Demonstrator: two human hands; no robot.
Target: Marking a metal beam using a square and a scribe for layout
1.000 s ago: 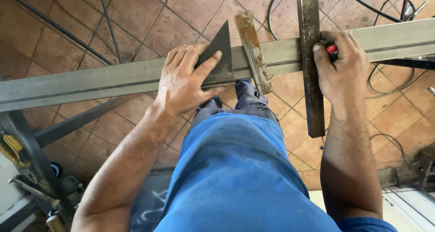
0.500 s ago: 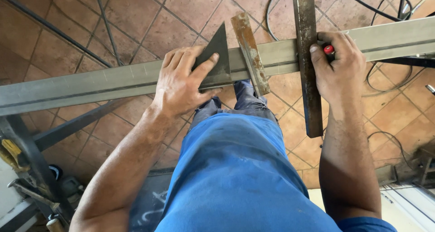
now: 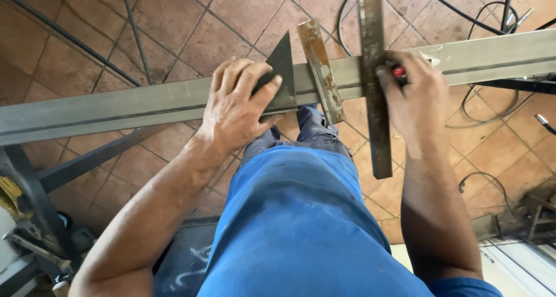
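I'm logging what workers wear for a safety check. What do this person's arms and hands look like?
Both arms are bare to above the elbow. The left hand and right hand wear no gloves, and no rings or watch show. A blue sleeve edge shows at the right upper arm, matching the blue shirt.

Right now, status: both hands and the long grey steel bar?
Left hand pins dark triangular metal plate on long grey steel bar. Right hand grips red-tipped marker beside rusty flat strip. Nothing blocking.

No packages, labels, signs or screens in view
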